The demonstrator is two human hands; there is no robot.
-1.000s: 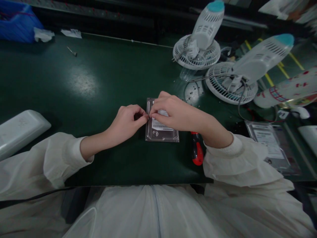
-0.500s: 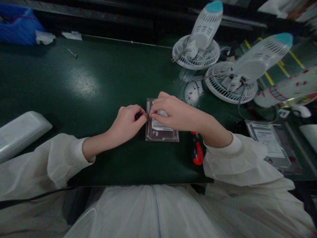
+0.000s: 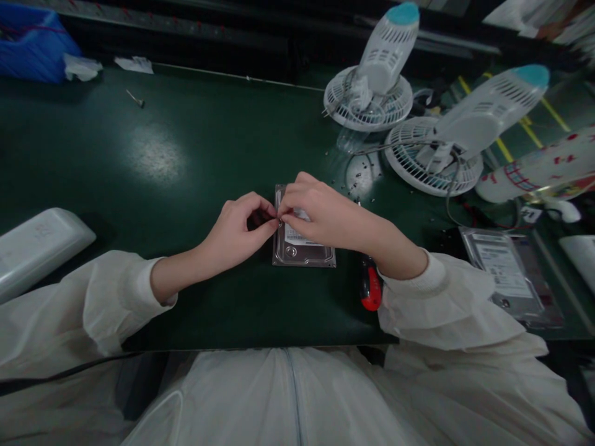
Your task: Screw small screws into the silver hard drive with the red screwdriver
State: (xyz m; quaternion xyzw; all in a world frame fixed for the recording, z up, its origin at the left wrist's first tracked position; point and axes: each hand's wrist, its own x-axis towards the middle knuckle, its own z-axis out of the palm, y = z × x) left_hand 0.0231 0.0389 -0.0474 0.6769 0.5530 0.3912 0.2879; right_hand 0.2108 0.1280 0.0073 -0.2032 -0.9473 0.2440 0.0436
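Note:
A hard drive (image 3: 307,255) lies label side up on the dark green table, its upper part covered by my right hand. My left hand (image 3: 242,229) comes in from the left, thumb and forefinger pinched together at the drive's left edge. Over the drive, my right hand (image 3: 316,207) is pinched too, its fingertips meeting those of the left. Whatever sits between the fingertips is too small to make out. Beside my right forearm rests a red and black screwdriver (image 3: 370,286), its shaft partly hidden under the arm.
Small screws (image 3: 360,176) are scattered beyond my right hand. Two white fans (image 3: 372,93) lie face down at the back right. More hard drives (image 3: 506,272) sit at the right. A pale plastic case (image 3: 46,244) is at the left, a blue bin (image 3: 37,52) behind it.
Both hands stay at the drive's left edge. The fingertips have drawn closer together, and the small dark thing seen between them before is now hidden. My right forearm has shifted slightly left.

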